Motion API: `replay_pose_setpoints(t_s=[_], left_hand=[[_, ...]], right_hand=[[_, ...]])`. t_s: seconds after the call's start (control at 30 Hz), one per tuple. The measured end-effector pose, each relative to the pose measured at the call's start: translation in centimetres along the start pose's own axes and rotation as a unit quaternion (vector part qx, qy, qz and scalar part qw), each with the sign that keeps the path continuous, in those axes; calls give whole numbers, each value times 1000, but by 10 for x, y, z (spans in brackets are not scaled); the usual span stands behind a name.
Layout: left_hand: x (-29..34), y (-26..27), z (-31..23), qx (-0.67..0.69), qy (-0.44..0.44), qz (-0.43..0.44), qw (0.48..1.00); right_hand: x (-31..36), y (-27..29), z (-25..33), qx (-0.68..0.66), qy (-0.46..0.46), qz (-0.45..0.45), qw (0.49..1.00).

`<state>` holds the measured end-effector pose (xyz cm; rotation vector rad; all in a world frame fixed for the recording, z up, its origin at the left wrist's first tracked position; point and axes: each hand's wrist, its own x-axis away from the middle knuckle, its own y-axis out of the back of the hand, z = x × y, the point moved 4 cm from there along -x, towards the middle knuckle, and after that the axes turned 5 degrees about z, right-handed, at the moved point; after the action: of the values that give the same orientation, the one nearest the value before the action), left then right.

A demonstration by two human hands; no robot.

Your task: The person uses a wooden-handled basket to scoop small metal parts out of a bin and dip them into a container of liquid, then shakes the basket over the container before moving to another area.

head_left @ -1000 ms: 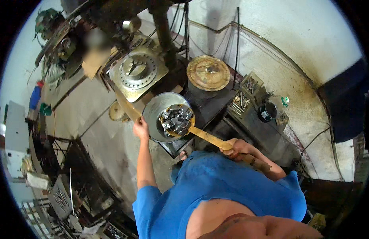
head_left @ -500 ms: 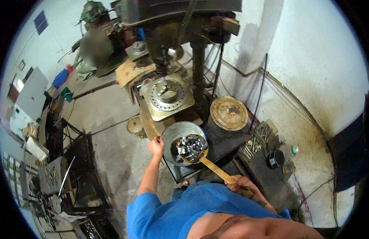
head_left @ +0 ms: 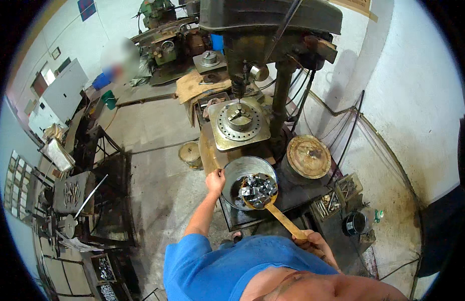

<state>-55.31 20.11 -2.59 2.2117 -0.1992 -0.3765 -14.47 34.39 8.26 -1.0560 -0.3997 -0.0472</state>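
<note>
At the left rim of a round metal basin (head_left: pixel 236 170), my left hand (head_left: pixel 216 181) is closed on the edge. My right hand (head_left: pixel 313 243) grips the long yellowish handle of a ladle (head_left: pixel 285 220), its arm coming from the lower right. The ladle's round bowl sits in the basin, heaped with shiny, angular metal pieces (head_left: pixel 260 188). Dark liquid or residue shows beside the bowl. The basin stands on a dark machine base, just in front of a drill press table (head_left: pixel 220 135) that carries a round three-jaw chuck (head_left: pixel 240 119).
Right of the basin stands a drum with a rusty lid (head_left: pixel 308 156). Boxes of metal rods (head_left: pixel 326 204) and a black can (head_left: pixel 353 223) lie farther right. A lidded bucket (head_left: pixel 190 153) is on the floor at left. The drill press head (head_left: pixel 270 30) overhangs the chuck.
The whole view has shifted, so the drill press and basin appear farther right. Both hands keep their grips, and the loaded ladle stays in the basin.
</note>
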Motion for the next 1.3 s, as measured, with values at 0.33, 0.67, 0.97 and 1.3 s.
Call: replay_pose_setpoints(t_s=[0.33, 0.67, 0.97, 1.3], left_hand=[[0, -4, 4, 10, -2, -20, 1000], [2, 3, 0, 5, 11, -1, 1000], [-2, -10, 10, 4, 21, -4, 1000], [-3, -13, 13, 14, 7, -19, 1000]], right_hand=[[-1, 6, 2, -1, -16, 33, 999], [-2, 18, -4, -33, -4, 1, 999], [-4, 26, -8, -1, 11, -12, 1000], [-7, 31, -7, -15, -14, 19, 1000]])
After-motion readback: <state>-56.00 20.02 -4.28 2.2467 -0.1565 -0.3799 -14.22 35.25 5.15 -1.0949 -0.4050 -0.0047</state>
